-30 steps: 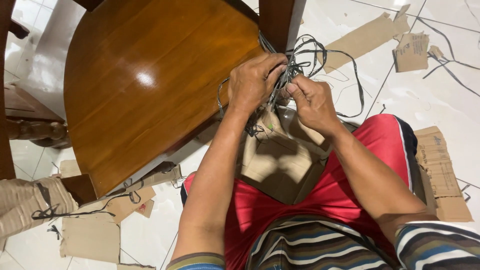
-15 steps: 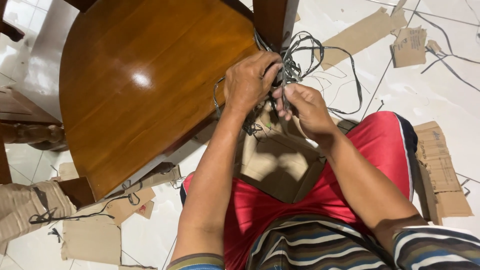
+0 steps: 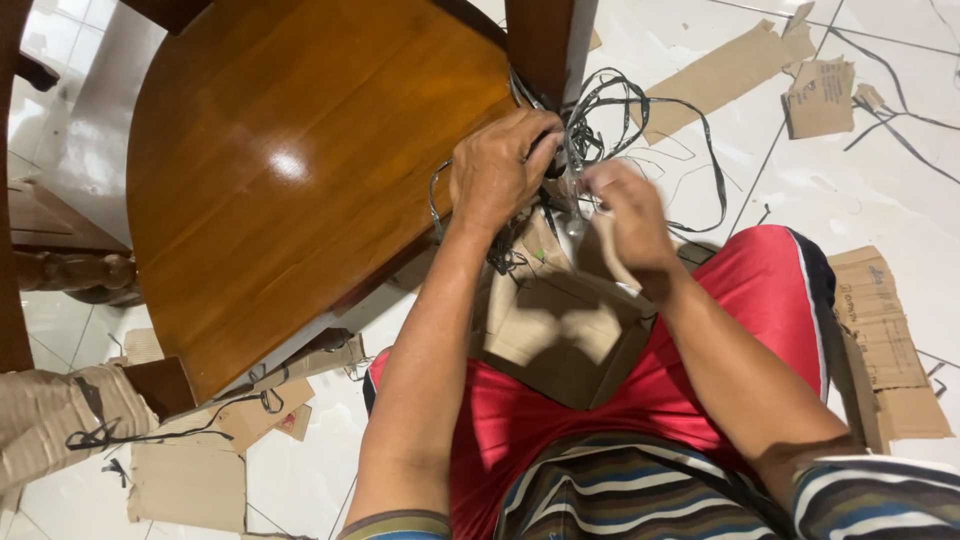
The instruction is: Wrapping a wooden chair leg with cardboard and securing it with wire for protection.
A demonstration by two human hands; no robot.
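While gripping at upper centre of frame: left hand (image 3: 497,170) closed on tangle of thin dark flat plastic strapping (image 3: 610,120), beside glossy rounded brown wooden chair seat (image 3: 280,190). Right hand (image 3: 625,215) pinched, blurred; contents cannot tell. Step judged: freeing strap. Next: firm steady pull. Creased cardboard piece (image 3: 560,320) on lap.

Torn cardboard scraps (image 3: 735,68) litter the white tiled floor (image 3: 860,180) at two o'clock; more flattened cardboard (image 3: 185,485) lies at eight o'clock

Wooden seat (image 3: 290,180) open leftward; chair post (image 3: 545,45), straps (image 3: 620,110) crowd ahead.
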